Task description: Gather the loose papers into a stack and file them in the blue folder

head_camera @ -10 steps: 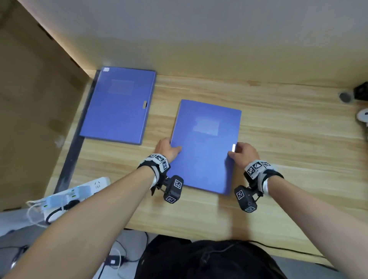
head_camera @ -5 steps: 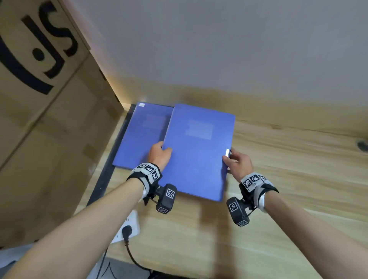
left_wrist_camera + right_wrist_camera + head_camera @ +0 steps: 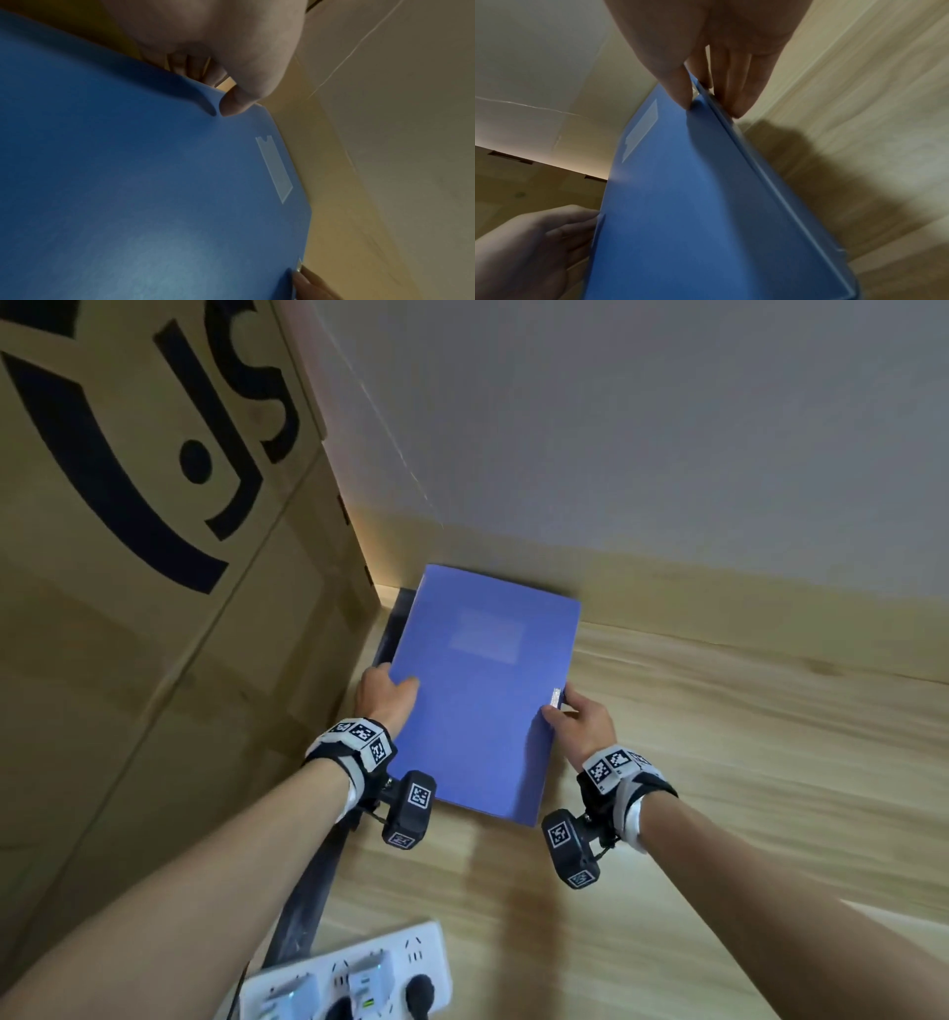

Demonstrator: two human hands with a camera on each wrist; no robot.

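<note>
Head view: both my left hand [image 3: 386, 698] and right hand [image 3: 583, 721] grip the blue folder [image 3: 482, 690], carried from centre frame to the far-left corner; filing probably finished.

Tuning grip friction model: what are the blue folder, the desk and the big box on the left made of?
Blue folder: likely matte plastic, soft sheen, moulded edge ridge, metal-looking clasp. Desk: pale wood-grain, probably laminate. Box: brown cardboard, dull, printed black lettering.
</note>
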